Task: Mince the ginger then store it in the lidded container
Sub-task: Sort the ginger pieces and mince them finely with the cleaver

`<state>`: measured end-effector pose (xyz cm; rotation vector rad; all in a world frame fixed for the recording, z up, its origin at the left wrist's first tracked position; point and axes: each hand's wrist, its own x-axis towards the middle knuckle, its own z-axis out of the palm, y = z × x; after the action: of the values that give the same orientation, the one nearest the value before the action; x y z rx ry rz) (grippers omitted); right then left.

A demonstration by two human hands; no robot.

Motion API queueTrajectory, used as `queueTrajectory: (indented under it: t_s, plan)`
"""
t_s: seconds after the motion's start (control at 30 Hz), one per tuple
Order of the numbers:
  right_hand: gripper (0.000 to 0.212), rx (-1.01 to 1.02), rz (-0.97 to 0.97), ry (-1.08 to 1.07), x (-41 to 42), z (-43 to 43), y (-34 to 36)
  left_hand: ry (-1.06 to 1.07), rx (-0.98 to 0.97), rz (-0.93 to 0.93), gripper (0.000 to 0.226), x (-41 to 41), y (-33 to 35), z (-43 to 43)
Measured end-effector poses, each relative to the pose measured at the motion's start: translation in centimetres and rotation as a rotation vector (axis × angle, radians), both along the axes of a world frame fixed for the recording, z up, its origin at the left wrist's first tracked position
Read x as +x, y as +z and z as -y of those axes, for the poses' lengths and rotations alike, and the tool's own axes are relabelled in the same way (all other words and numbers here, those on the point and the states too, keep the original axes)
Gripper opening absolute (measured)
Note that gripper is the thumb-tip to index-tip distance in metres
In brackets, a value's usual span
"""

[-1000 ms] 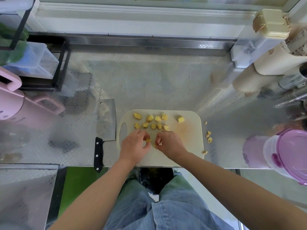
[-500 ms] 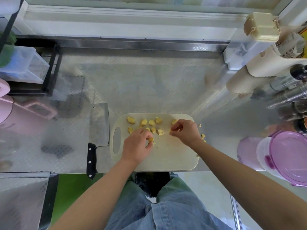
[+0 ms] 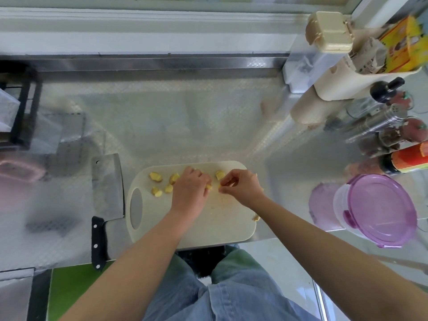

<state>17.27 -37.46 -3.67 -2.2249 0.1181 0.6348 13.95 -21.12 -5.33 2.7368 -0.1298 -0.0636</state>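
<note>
Several yellow ginger chunks (image 3: 168,182) lie on the far half of a cream cutting board (image 3: 208,225) at the counter's near edge. My left hand (image 3: 190,193) rests over the chunks in the middle of the board, fingers curled round a piece (image 3: 209,187). My right hand (image 3: 243,187) is just to its right, its fingertips pinching a small ginger piece. A cleaver (image 3: 107,188) with a black handle lies flat to the left of the board, touched by neither hand. The clear container with a purple lid (image 3: 379,209) stands closed at the right.
A stray ginger piece (image 3: 256,218) lies at the board's right edge. Bottles, a steel shaker (image 3: 379,121) and cream holders crowd the right back. A black rack (image 3: 20,112) and a pink object (image 3: 20,170) stand at the left. The steel counter (image 3: 185,123) stretches behind the board.
My left hand has moved up over the chunks in the board's middle. My right hand has stayed near the board's upper right, still pinching at small pieces. The camera has shifted.
</note>
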Motion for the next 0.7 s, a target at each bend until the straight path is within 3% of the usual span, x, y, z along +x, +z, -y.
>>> queueTrajectory:
  t_s: [0.27,0.47,0.7]
  plan:
    - [0.016,0.043,0.002,0.043,0.6,-0.6,0.1,0.022,-0.045,0.018,0.028,-0.8,0.3,-1.3]
    - [0.027,-0.019,0.077,0.127,1.0,-2.3,-0.3,0.108,-0.049,0.028,0.023,-1.8,0.3,-2.7]
    - [0.016,-0.11,0.047,0.213,1.3,-2.9,-0.5,0.263,-0.082,0.005,0.013,-2.6,0.5,-4.4]
